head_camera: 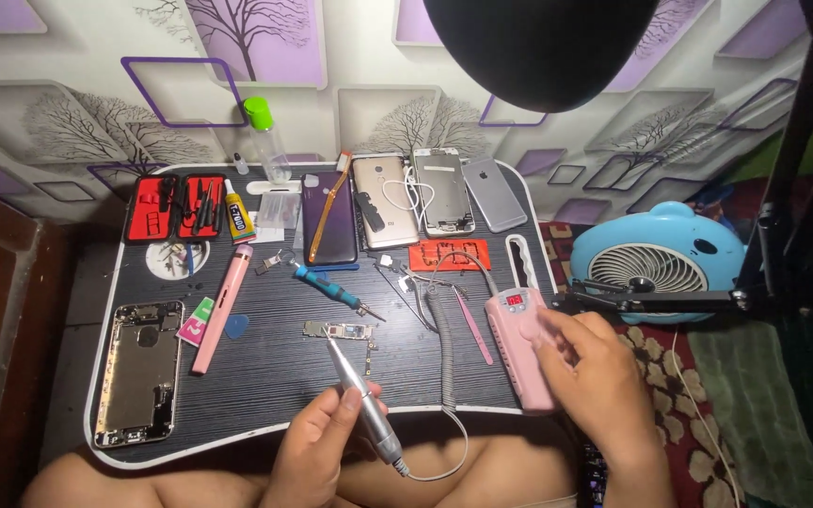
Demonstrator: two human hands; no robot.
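Left hand (317, 452) at the bottom middle of the frame is closed around a silver pen-shaped tool (361, 388), tip pointing up at the little circuit board (339, 330) in the centre of the lap tray (265, 376); tip sits right at the board's lower edge, can't tell if it's actually touching; right hand (590, 376) at lower right rests on the pink control box (519, 343), fingers curled over its side, thumb near the top, not really gripping; box lies along the tray's right edge, its bottom end right at the front rim; a coiled cord (446, 348) runs between box and board.

Open room is mostly the bare strip around the board, lower middle; left side is taken by a phone frame (139, 373) near the edge and a pink stick tool (221, 307); back row is packed with phones (444, 191), a red tool case (177, 207) and a clear bottle (265, 141).

Black lamp shade (538, 42) cuts off the top; blue fan (656, 254) is partly behind a black arm; small screws and bits up there are too tiny to make out.
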